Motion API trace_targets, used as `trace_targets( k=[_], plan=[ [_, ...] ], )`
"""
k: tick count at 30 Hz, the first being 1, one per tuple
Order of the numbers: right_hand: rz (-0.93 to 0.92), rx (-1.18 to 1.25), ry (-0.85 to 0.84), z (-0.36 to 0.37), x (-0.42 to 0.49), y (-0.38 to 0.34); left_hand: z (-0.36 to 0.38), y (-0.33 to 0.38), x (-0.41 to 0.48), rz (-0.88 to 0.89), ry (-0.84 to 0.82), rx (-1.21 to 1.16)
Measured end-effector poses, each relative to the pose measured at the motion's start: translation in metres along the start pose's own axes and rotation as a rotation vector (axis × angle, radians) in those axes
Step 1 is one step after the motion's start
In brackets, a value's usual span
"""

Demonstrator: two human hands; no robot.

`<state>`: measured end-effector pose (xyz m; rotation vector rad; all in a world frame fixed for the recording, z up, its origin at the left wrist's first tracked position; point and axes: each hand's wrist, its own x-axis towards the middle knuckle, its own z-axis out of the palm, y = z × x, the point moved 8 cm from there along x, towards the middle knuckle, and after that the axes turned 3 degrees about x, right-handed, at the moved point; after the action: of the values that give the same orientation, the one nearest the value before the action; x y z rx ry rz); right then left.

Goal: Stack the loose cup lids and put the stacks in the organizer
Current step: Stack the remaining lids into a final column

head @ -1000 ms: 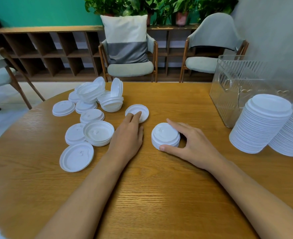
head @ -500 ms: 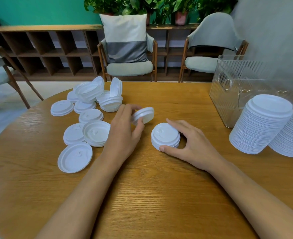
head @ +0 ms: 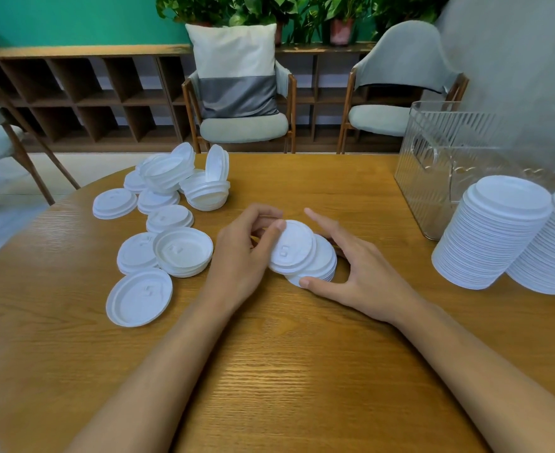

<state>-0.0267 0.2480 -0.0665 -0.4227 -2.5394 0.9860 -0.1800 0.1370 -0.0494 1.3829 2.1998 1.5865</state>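
Note:
My left hand [head: 243, 253] pinches a single white lid [head: 292, 246] and holds it tilted against the top of a small stack of lids [head: 322, 263] in the middle of the table. To the right of that stack is my right hand [head: 361, 273], thumb touching its near edge and fingers spread behind it. Several loose white lids [head: 171, 220] lie scattered to the left, some upside down. Two tall lid stacks [head: 495, 233] stand at the right, in front of the clear plastic organizer [head: 433, 158].
The round wooden table [head: 269, 354] falls away at its curved left edge. Chairs [head: 240, 103] and a low shelf stand beyond the far side. A lone upturned lid [head: 139, 297] lies nearest me on the left.
My left hand picked a single lid off the table, lifted it and carried it right onto the small stack. My right hand stayed by the stack, its fingers opening wider.

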Motion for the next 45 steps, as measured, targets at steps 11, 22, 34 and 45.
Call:
trace_targets(
  k=[11,22,34,45],
  plan=[
    [-0.005,0.001,0.017,0.002,0.001,0.007,0.021,0.009,-0.011,0.052,-0.190,0.165],
    [0.005,0.056,0.003,0.000,0.001,0.005,0.020,0.013,-0.011,0.076,-0.337,-0.022],
    [0.073,-0.003,-0.043,0.002,0.002,0.013,0.028,0.008,-0.013,0.058,-0.335,-0.063],
    [0.070,-0.054,-0.062,0.005,0.001,0.012,0.032,-0.003,-0.015,0.044,-0.370,-0.055]
  ],
)
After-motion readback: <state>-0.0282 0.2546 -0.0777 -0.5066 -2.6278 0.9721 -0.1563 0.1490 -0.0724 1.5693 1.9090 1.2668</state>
